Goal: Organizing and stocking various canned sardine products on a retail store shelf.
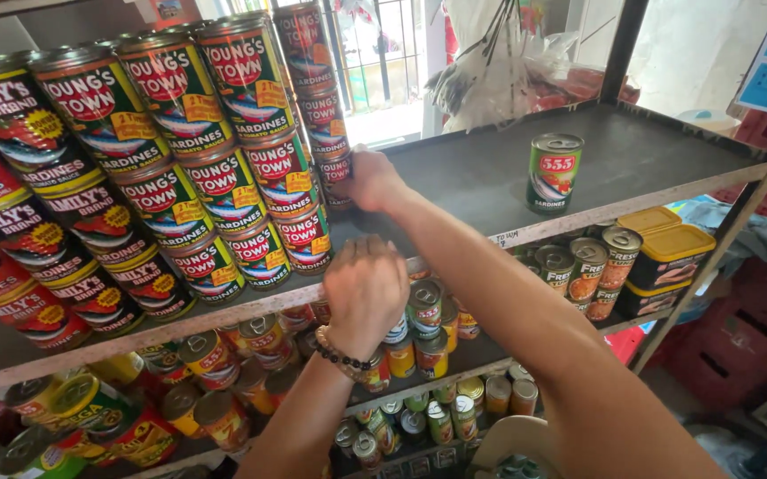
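My right hand is far in on the shelf, fingers wrapped around the bottom can of the tall sardine stack. Left hand hovers near the front row; I can't tell its grip from the back. Nudge that base can and I reckon the column topples.

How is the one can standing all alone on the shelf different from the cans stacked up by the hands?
The lone can stands by itself on the bare right part of the top shelf; the stacked cans are piled three high in tight rows. The lone can has a mostly green label with a red patch; the stacked cans mix red and green with yellow tags. No hand touches the lone can, while the right hand is at the stack. Both are upright, round fish tins.
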